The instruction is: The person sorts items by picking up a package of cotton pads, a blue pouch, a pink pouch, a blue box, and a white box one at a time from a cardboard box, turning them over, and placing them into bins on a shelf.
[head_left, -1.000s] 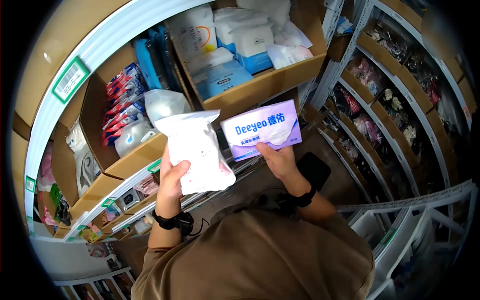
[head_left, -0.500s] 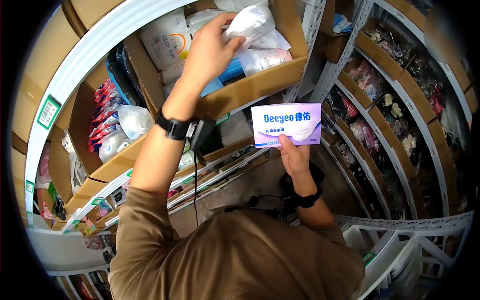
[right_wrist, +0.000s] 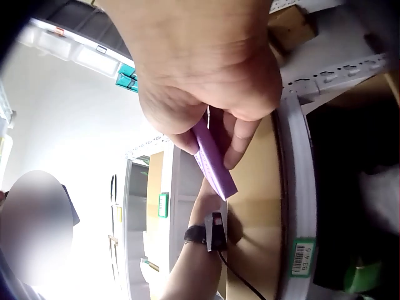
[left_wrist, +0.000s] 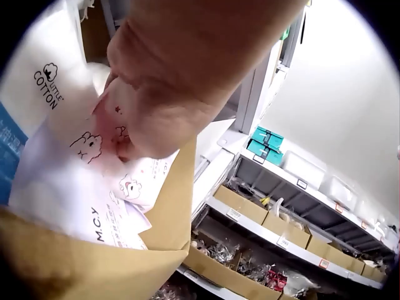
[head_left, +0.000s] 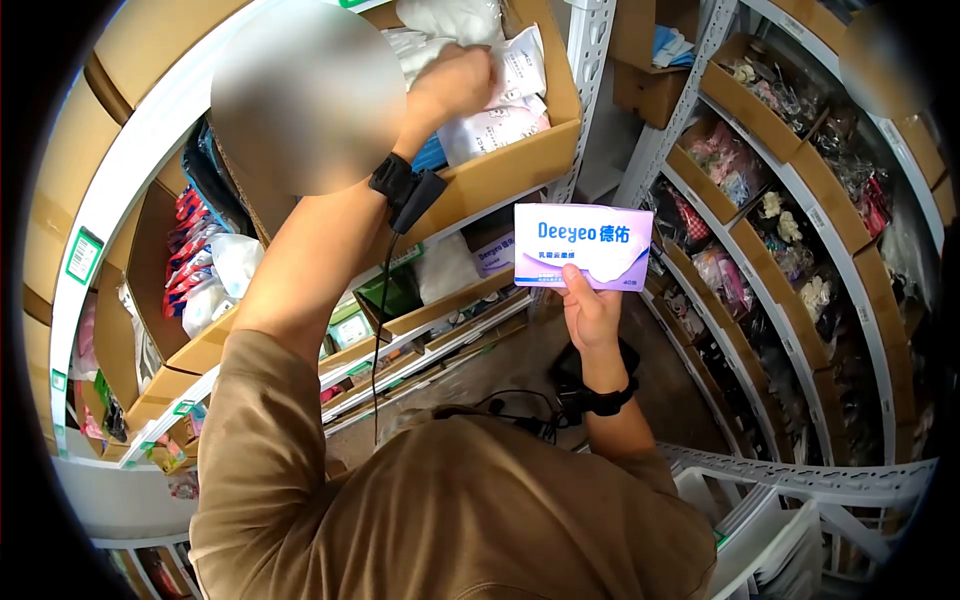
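My left hand [head_left: 460, 82] reaches into a cardboard box [head_left: 515, 160] on the shelf and pinches a white soft pack [left_wrist: 87, 147] printed with small bears. The left wrist view shows the thumb against this pack's face; most of the other fingers are hidden. Beneath it lies another white pack [head_left: 495, 133]. My right hand [head_left: 592, 312] holds a flat purple-and-white Deeyeo tissue pack [head_left: 582, 240] by its lower edge, thumb on the printed front, outside the box. Seen from the right wrist, the purple pack [right_wrist: 214, 164] stands edge-on between thumb and fingers.
Left of the box, another carton [head_left: 195, 350] holds red-and-blue packets [head_left: 188, 245] and white plastic packs [head_left: 235, 262]. A lower shelf has a second purple pack [head_left: 495, 257]. Racks of open cartons [head_left: 765, 180] rise on the right. A black cable [head_left: 380, 330] hangs from the left wrist.
My left hand has carried the white pack from in front of my chest up into the box, then lower among the packs there. The right hand with the purple pack has shifted right.
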Tool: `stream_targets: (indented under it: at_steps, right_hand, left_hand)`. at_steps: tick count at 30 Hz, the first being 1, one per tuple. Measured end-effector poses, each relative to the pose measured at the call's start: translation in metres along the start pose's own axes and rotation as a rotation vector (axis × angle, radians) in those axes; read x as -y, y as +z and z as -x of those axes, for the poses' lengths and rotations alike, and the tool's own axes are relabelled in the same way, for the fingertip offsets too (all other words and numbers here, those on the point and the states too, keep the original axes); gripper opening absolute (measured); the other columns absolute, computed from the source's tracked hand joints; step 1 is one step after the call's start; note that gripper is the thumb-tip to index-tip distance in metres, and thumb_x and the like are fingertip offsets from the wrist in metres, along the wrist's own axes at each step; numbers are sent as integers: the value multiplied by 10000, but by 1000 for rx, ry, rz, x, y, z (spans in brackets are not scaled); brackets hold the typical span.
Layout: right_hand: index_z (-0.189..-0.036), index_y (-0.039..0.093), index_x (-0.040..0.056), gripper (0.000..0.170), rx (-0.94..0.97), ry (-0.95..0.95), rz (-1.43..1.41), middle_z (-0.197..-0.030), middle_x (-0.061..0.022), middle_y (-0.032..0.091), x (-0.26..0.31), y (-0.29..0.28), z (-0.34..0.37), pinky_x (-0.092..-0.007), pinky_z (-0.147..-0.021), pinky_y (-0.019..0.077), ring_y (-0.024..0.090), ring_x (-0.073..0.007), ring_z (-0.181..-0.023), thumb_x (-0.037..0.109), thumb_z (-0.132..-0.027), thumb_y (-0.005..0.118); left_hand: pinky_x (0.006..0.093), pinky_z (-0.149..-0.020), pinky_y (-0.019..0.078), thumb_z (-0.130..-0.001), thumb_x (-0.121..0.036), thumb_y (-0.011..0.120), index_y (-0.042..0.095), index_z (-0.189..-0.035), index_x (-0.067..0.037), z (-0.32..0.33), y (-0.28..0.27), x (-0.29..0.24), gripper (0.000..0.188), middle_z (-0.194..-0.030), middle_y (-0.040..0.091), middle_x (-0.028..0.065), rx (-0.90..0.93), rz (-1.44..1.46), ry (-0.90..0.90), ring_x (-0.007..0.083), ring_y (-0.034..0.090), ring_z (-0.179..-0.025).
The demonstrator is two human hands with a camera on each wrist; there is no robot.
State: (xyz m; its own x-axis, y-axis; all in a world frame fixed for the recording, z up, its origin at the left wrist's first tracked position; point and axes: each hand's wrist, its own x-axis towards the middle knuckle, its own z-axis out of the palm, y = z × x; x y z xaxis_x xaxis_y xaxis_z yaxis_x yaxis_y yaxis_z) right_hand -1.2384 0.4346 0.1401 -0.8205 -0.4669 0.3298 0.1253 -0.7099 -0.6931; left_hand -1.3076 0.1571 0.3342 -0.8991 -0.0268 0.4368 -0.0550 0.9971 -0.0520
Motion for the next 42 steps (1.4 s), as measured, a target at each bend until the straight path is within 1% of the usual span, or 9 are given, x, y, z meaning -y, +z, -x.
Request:
stream_targets:
  at_steps: [14, 19, 21, 26, 31, 34, 37, 38, 42]
  right_hand:
    - [-1354, 389, -3, 452, -1, 19, -45, -1259, -153, 539, -1, 5, -8, -420, -920, 554, 601, -268, -1121, -33, -924, 526]
    - [-1362, 383, -2, 464, 6, 27, -64, -1261, -156, 539, -2, 3, -6, -445, -936, 545, 593, -280, -1138, -38, -922, 525]
    - [-1366, 380, -1, 468, -31, 28, -63, -1262, -156, 539, -4, 1, -2, -455, -939, 542, 591, -284, -1142, -39, -921, 522]
    - [-1387, 356, 15, 515, -7, 57, -69, -1272, -155, 532, -7, -4, 6, -464, -954, 527, 584, -285, -1152, -31, -910, 545]
    - [-1399, 337, 17, 544, 7, 93, -68, -1272, -141, 535, -17, -2, 14, -465, -1000, 481, 565, -290, -1175, -40, -901, 550]
    - [-1315, 466, -4, 451, -5, 127, -48, -1255, -109, 559, -40, -2, 27, -339, -956, 469, 580, -199, -1115, 2, -895, 630]
    - [-1313, 514, 6, 531, 414, 217, 441, -1331, -99, 546, -63, -21, 34, -331, -1027, 398, 537, -212, -1188, 47, -831, 731]
    - [-1332, 501, 24, 601, 493, 50, 769, -1292, -102, 576, -69, -26, 32, -358, -1042, 393, 529, -236, -1204, 81, -799, 771]
    - [-1270, 518, 31, 555, 454, -3, 1003, -1338, -159, 506, -128, -62, -3, -391, -986, 460, 543, -348, -1193, 170, -780, 737]
  left_hand:
    - [384, -866, 499, -827, -4, 502, 680, -1085, -18, 14, -15, -14, 314, -1072, 671, 231, 423, 0, -45, 347, 641, -1032]
    - [408, -865, 493, -873, -102, 585, 632, -1127, -24, 74, -54, -47, 269, -1029, 669, 213, 69, 46, -84, 372, 633, -996]
    - [431, -784, 519, -831, -82, 591, 649, -987, -33, 110, -51, -62, 174, -962, 655, 185, -324, 174, 87, 393, 638, -910]
    - [323, -695, 523, -855, -153, 697, 538, -1143, -3, 191, -30, -106, 362, -949, 642, 138, 76, 748, -149, 238, 671, -859]
    - [268, -776, 508, -886, -101, 692, 445, -1289, 4, 222, 22, -105, 485, -1069, 646, 100, 111, 1315, -392, 145, 640, -915]
    - [260, -839, 505, -895, 2, 657, 475, -1234, -2, 247, 52, -94, 384, -1072, 647, 65, 133, 1631, -430, 108, 616, -951]
    - [247, -812, 508, -884, 12, 666, 503, -1082, -29, 281, 62, -73, 259, -1045, 658, 62, 152, 1599, -556, 98, 624, -936]
    - [249, -816, 508, -883, 9, 666, 502, -1074, -30, 291, 55, -67, 254, -1030, 663, 73, 196, 1582, -649, 103, 626, -935]
    - [266, -780, 525, -896, -27, 667, 497, -1075, -24, 328, 74, -43, 246, -997, 685, 73, 122, 1562, -704, 125, 644, -906]
